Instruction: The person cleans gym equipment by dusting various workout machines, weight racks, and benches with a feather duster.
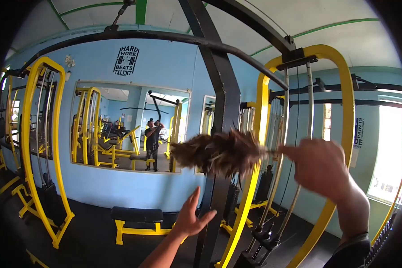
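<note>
My right hand [319, 167] is closed around the handle of a brown feather duster [221, 152]. The duster points left, its feathers across the black upright post [219, 89] of a cable machine; whether they touch it I cannot tell. Below the feathers my left hand [193, 216] is raised with thumb and fingers apart, holding nothing. It is close to the lower part of the same post. A long black pull-down bar [161, 36] hangs across the top, in front of the post.
Beside the post stands a yellow frame [347, 102] with steel guide rods and a weight stack. A black padded bench [137, 215] is low ahead. On the blue wall hangs a mirror [116, 96] reflecting a person and machines. Another yellow frame [28, 147] rises at left.
</note>
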Demonstrator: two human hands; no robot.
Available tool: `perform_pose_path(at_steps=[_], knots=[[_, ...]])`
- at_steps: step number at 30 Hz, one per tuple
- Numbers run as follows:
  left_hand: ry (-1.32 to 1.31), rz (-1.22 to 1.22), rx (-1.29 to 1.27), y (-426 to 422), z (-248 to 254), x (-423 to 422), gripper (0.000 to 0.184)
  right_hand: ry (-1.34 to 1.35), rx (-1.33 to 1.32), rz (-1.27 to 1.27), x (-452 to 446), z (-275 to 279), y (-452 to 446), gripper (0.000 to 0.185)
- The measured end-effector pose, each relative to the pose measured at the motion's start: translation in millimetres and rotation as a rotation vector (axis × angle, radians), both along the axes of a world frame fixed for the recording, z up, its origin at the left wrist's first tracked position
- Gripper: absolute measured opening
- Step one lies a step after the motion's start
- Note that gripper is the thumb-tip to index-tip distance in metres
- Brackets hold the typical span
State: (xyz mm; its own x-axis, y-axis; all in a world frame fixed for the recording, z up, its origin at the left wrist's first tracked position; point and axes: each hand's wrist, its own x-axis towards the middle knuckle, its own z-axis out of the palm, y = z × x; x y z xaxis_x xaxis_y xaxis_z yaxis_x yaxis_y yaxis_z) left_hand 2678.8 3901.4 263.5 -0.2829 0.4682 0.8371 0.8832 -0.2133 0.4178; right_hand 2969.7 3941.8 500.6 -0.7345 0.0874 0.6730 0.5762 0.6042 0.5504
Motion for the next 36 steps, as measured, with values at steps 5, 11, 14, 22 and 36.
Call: perform_pose_path(at_steps=[5, 11, 14, 22, 36], knots=[[0.189, 0.074, 0.122, 24, 68, -12, 0.090, 0.399, 0.075, -0.006, -13, 47, -9, 0.040], [0.176, 0.188, 0.152, 50, 125, -27, 0.095, 0.461, -0.029, 0.184, 23, 52, -40, 0.038], [0.128, 0.169, 0.177, 58, 143, -30, 0.097, 0.669, -0.073, 0.559, 41, 38, -14, 0.037], [0.222, 0.318, 0.230, 96, 163, -34, 0.092, 0.559, -0.020, 0.201, -49, 107, -28, 0.040], [0.188, 0.186, 0.256, 92, 161, -34, 0.086, 0.870, 0.150, 0.503, -155, 232, -51, 0.033]])
